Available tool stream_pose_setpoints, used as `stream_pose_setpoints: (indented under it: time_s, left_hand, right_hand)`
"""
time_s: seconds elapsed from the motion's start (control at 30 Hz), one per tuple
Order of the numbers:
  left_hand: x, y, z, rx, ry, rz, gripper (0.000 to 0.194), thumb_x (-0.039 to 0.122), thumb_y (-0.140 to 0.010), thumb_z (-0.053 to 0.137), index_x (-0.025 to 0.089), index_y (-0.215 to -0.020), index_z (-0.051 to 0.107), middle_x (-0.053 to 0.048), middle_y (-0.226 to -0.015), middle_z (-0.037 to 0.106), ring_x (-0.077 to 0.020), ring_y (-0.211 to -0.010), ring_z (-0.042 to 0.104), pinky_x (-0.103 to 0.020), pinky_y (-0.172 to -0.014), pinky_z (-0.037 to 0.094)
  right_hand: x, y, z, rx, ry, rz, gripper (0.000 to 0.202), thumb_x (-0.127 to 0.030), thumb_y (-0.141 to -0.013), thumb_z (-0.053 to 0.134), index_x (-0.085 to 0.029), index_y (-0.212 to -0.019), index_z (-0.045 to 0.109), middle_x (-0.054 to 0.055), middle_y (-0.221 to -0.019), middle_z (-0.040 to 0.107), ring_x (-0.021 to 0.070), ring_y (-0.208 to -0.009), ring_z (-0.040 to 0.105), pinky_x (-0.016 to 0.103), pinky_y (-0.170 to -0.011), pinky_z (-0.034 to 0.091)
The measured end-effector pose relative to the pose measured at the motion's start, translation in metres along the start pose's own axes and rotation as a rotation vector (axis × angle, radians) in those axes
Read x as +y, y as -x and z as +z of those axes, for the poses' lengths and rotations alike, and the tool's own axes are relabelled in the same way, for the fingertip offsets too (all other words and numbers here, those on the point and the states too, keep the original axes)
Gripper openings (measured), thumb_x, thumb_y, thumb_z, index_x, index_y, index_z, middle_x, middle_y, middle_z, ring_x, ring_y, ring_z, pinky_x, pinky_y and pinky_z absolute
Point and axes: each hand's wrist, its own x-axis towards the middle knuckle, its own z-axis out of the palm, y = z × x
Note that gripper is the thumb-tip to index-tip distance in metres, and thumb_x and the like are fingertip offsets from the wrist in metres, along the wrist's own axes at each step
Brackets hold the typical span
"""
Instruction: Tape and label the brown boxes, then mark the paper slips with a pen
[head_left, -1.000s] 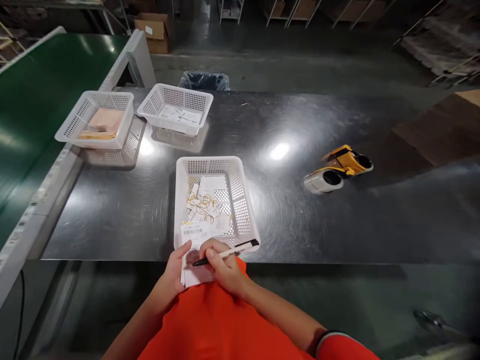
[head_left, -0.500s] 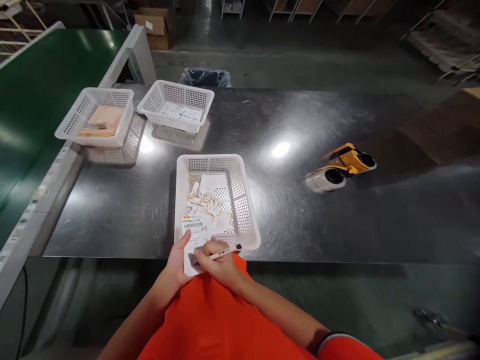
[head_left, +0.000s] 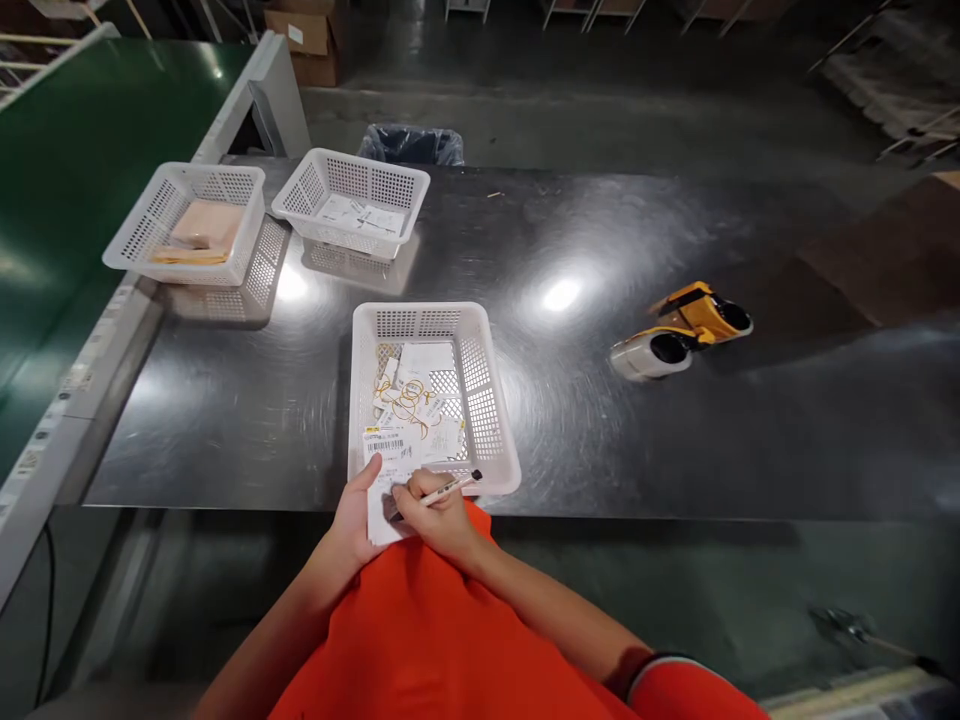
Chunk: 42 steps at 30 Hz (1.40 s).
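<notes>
Green belt [head_left: 112, 150] runs at ten o'clock from the hands. The left hand [head_left: 354, 522] grasps slips [head_left: 381, 490] at the six o'clock edge of the near basket [head_left: 484, 400]; the right hand [head_left: 441, 515] grips a pen [head_left: 450, 488] over them. A yellow device [head_left: 697, 318] sits at two o'clock.

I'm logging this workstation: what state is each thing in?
Left hand: gripping white paper slips.
Right hand: gripping white pen.
Near white perforated plastic basket: upright, holding papers.
Back left white basket: upright, holding peach packets.
Back right white basket: upright, holding papers.
Plastic-lined bin: open.
Yellow-and-white object: lying on metal table.
Green belt: motion unclear.
</notes>
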Motion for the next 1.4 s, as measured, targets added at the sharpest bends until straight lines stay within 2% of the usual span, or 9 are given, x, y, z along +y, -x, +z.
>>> stream_pose_setpoints:
  time_s: [0.73,1.17,1.4]
  left_hand:
    - [0.002,-0.0025,-0.0002,0.046,0.017,-0.021,0.052,0.035,-0.091,0.047,0.006,-0.134,0.049,-0.017,-0.11,0.072,-0.0313,-0.1,0.068,-0.046,-0.094,0.051]
    - [0.0033,-0.0019,0.0013,0.044,0.002,-0.026,0.05,0.035,-0.092,0.045,0.007,-0.134,0.049,-0.017,-0.108,0.072,-0.0304,-0.098,0.069,-0.046,-0.092,0.053]
    - [0.0008,-0.0052,-0.001,0.047,0.027,-0.021,0.051,0.034,-0.092,0.046,0.007,-0.134,0.048,-0.017,-0.107,0.072,-0.0305,-0.098,0.069,-0.046,-0.093,0.052]
  right_hand:
    - [-0.003,-0.0038,-0.0007,-0.009,-0.012,0.05,0.04,-0.034,-0.075,0.053,-0.023,-0.048,0.025,-0.008,-0.045,0.027,0.0072,-0.045,0.026,0.024,-0.045,0.024]
    - [-0.003,-0.0061,-0.0031,-0.047,-0.016,0.027,0.039,-0.032,-0.074,0.053,-0.023,-0.049,0.024,-0.008,-0.044,0.027,0.007,-0.043,0.027,0.023,-0.044,0.025]
    - [0.0019,-0.0018,-0.001,-0.029,0.016,-0.036,0.042,-0.032,-0.077,0.054,-0.022,-0.048,0.025,-0.008,-0.044,0.027,0.007,-0.044,0.026,0.023,-0.045,0.025]
